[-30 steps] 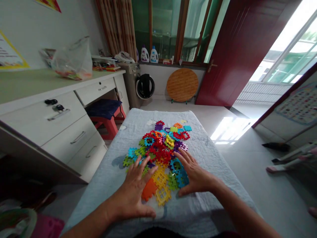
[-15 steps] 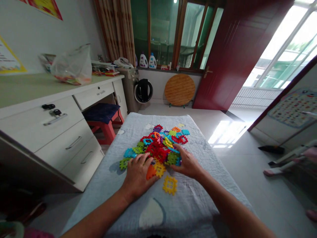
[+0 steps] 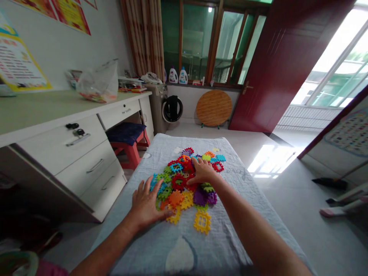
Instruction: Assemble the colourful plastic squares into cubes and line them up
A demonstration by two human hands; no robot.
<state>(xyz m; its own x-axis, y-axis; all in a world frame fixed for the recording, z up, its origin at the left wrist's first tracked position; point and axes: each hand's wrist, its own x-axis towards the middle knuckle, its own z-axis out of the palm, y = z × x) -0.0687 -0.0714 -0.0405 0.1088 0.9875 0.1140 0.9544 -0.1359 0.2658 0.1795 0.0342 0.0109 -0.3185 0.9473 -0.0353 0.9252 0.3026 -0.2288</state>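
A loose heap of colourful plastic building pieces with notched edges lies on a cloth-covered table point(image 3: 184, 249). My left hand point(image 3: 146, 202) is at the heap's near left edge, fingers spread and thumb by an orange piece point(image 3: 176, 198) and yellow ones. Over the upper right of the heap is my right hand point(image 3: 204, 172), palm down, thumb and fingers apart around red pieces. A red piece point(image 3: 178, 181) shows between the hands. Purple pieces point(image 3: 199, 197) lie below my right hand. Closest to me is a yellow window-shaped piece point(image 3: 202, 222), flat and apart from the heap.
A white desk with drawers point(image 3: 94, 165) stands at the left, with a plastic bag point(image 3: 99, 84) on top. A red stool point(image 3: 132, 151) is beside it. Behind the table are a washing machine point(image 3: 156, 103), a round wooden board point(image 3: 214, 108) and a red door point(image 3: 276, 73).
My right hand has moved from the heap's right side up and left over it. My left hand has shifted left, its fingers wider apart. Purple and yellow pieces now show, and the heap is more spread.
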